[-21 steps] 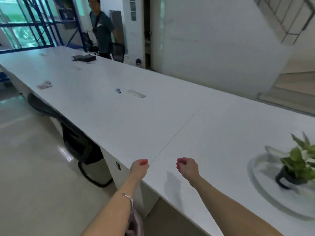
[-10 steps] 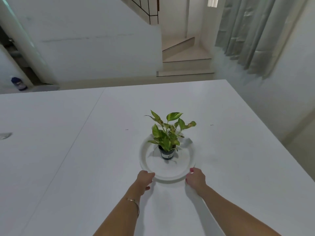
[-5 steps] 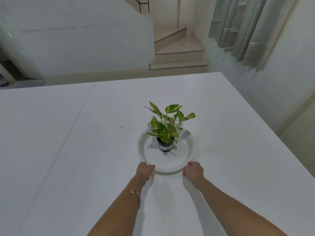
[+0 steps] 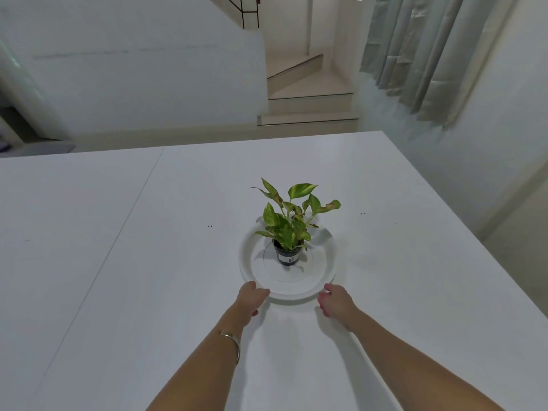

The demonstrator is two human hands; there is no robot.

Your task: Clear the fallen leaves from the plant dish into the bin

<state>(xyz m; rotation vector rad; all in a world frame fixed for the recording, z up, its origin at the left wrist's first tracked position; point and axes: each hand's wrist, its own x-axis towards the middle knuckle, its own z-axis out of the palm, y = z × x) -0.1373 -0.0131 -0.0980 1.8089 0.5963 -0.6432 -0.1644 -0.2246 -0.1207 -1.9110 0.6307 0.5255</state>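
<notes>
Both hands (image 4: 250, 301) (image 4: 336, 302) on the dish (image 4: 246, 262) rim — apparently gripping.

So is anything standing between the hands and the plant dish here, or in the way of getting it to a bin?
Nothing blocks the hands: the left hand and right hand sit at the near rim of the white dish. The potted plant stands in its middle. No bin is in view, so that path cannot be judged.

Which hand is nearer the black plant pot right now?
Left, narrowly. The left hand touches the white dish rim left of the black pot; the right hand sits slightly lower-right.
</notes>
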